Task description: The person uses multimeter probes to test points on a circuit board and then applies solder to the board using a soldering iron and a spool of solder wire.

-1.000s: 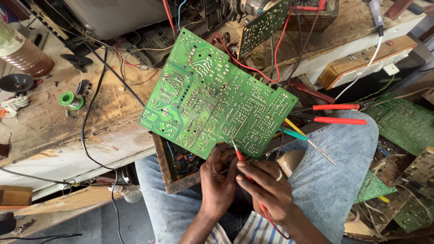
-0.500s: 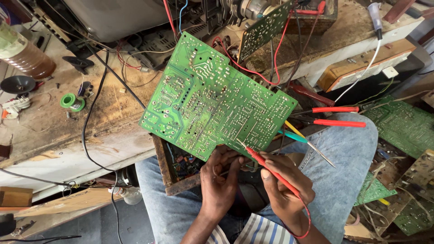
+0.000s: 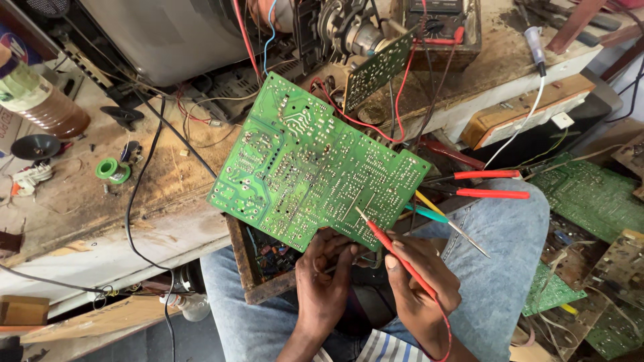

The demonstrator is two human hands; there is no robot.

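- Left hand [image 3: 325,281], at six o'clock, curls its fingers under the near edge of the large green printed circuit board [image 3: 315,167], gripping it.
- Right hand [image 3: 419,288], at five o'clock, is closed on a thin red test probe [image 3: 389,251], tip touching the board.
- The board tilts over the lap, reaching twelve o'clock toward the dusty wooden surface [image 3: 87,194].
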